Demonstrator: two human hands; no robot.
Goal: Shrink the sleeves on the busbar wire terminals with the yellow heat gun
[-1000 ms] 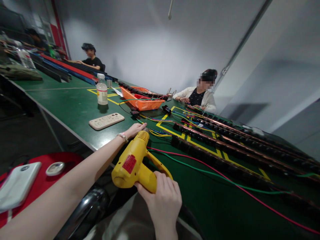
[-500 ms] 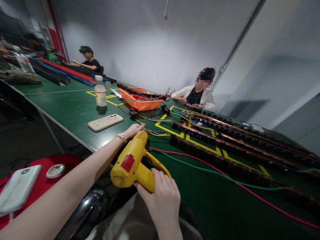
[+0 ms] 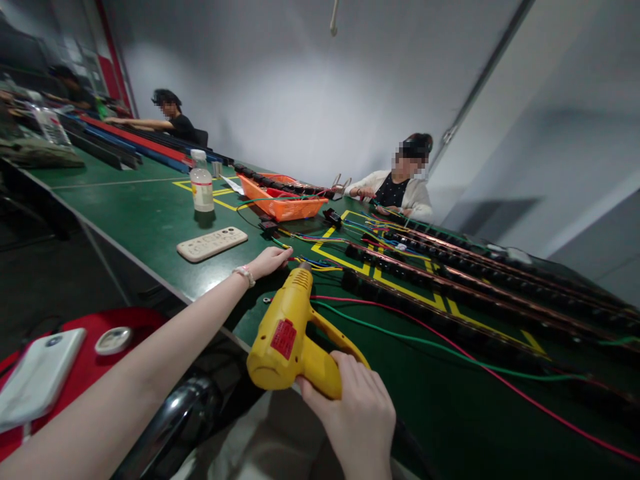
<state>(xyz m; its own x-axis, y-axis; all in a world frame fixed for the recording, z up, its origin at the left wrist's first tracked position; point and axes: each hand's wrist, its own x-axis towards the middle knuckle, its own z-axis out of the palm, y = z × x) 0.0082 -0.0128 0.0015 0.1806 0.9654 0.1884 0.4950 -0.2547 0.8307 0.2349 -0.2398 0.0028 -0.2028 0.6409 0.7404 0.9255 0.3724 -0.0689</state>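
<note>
My right hand (image 3: 357,407) is wrapped round the handle of a yellow heat gun (image 3: 287,333), whose metal nozzle points away at a bundle of wires (image 3: 320,267). Just left of the nozzle, my left hand (image 3: 270,261) is closed with its fingertips pinched on the thin wires. Those wires run to a black strip (image 3: 395,290) on the right and toward a small black connector (image 3: 269,229). A red wire (image 3: 400,308) and a green wire (image 3: 380,327) pass to the right of the gun.
An orange basket (image 3: 295,210), a bottle (image 3: 202,187) and a beige phone (image 3: 213,245) stand or lie on the green table (image 3: 145,220). More black strips with copper fill the right side. A person (image 3: 400,187) sits across; others are at the far left.
The heat gun and my right hand have moved to the right, uncovering a wire end near the table edge. My left hand has barely moved. The person across has raised one hand slightly.
</note>
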